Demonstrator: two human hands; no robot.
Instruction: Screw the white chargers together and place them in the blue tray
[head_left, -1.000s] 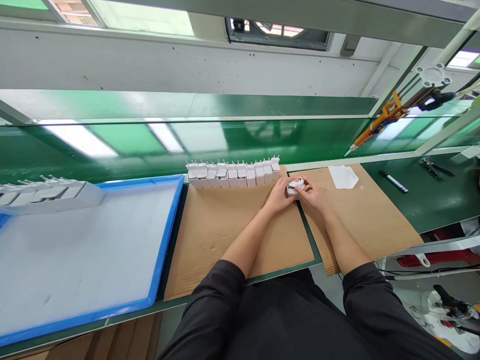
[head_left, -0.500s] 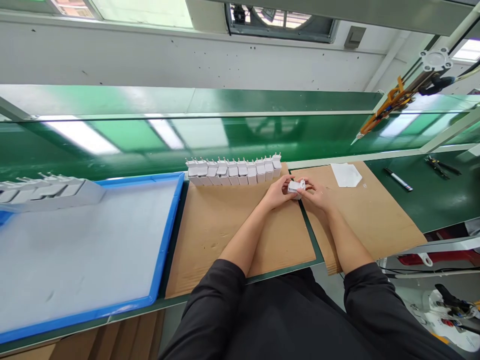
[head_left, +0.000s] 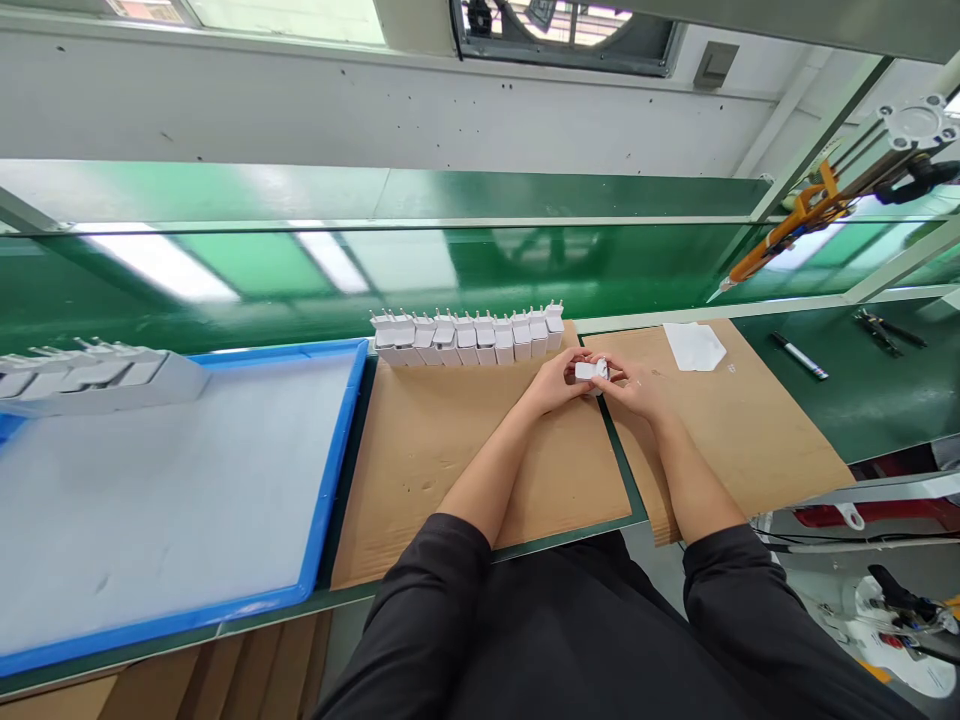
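Note:
A small white plug adapter (head_left: 589,371) is held between both hands, above the gap between two cardboard sheets. My left hand (head_left: 556,382) grips it from the left side, fingers closed. On its right side, my right hand (head_left: 630,386) pinches it with the fingertips. The fingers partly cover it. A row of white plug adapters (head_left: 466,340) stands behind my left hand, their pins pointing up. Beneath my left forearm lies the left cardboard sheet (head_left: 405,480); the right cardboard sheet (head_left: 720,430) is under my right arm.
At left, a blue-rimmed tray (head_left: 319,500) holds more white adapters (head_left: 112,375). White paper (head_left: 694,347) lies on the right cardboard. A marker (head_left: 799,356) and pliers (head_left: 885,328) lie farther right. An orange tool with a pointed tip (head_left: 780,240) hangs above the back right.
The adapter has turned slightly between my fingers, while both hands stay almost in place. The orange tool appears slightly farther right in view.

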